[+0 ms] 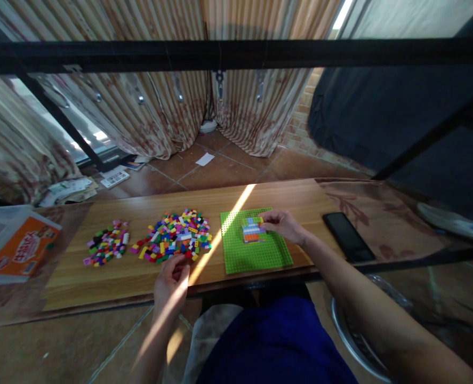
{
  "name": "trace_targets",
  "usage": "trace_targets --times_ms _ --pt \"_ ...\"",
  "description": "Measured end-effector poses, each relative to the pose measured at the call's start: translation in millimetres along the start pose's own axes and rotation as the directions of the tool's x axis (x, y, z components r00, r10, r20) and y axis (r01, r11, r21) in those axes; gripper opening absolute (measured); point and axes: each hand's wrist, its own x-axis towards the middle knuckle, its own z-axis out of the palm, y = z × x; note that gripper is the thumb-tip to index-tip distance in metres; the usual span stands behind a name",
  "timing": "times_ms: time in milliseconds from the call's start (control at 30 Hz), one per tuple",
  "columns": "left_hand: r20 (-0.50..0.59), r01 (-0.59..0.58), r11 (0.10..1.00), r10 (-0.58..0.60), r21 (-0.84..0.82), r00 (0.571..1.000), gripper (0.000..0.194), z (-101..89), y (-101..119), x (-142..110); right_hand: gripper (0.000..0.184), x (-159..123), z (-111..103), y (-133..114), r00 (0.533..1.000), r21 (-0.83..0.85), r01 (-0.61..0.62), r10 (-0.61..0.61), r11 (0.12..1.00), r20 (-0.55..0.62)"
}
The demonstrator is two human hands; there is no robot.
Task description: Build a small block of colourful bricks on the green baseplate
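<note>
A green studded baseplate [236, 261] lies on the wooden board, with a small build of toy bricks [251, 231] in white, light blue and orange on it. My right hand [285, 226] reaches over the plate from the right, thumb and finger closed at the build's upper right edge on a small yellow brick [261, 220]. My left hand [172, 277] rests at the near edge of a large pile of mixed bricks [176, 234]. Its fingers are curled together near a red brick [187, 255]; whether they hold anything is hidden.
A smaller pile of bricks [107, 244] lies farther left. At the far left stands a clear plastic tub [4, 213] with an orange label. A black phone [348, 237] lies at the right end. A dark metal bar [236, 55] crosses the view above the table.
</note>
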Motion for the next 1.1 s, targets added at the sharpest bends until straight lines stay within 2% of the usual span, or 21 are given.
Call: trace_targets --times_ms 267,400,533,700,867,1100 --pt "-0.003 -0.008 1.000 0.008 0.012 1.000 0.033 -3.0 10 1 0.051 -10 -1 -6 0.999 0.041 0.043 -0.044 0.998 0.015" --pt "0.018 0.018 1.000 -0.018 0.001 1.000 0.032 -4.3 13 1 0.052 -21 -5 -8 0.991 0.188 0.037 -0.011 0.982 -0.134" --pt "0.017 0.020 1.000 -0.019 -0.008 1.000 0.033 -4.0 12 0 0.046 -36 -3 -5 0.966 0.223 0.004 0.054 0.975 -0.254" --pt "0.020 0.030 1.000 -0.030 0.001 0.999 0.032 -2.7 11 -1 0.046 -51 4 9 0.918 0.164 0.011 0.055 0.986 -0.393" --pt "0.034 0.020 0.999 -0.021 0.038 0.999 0.029 -1.1 18 -3 0.046 -55 10 19 0.885 0.060 0.010 0.019 0.998 -0.466" --pt "-0.014 -0.061 0.966 0.066 0.253 0.998 0.026 6.5 25 0 0.043 -57 13 18 0.836 0.013 0.052 -0.037 0.999 -0.548"
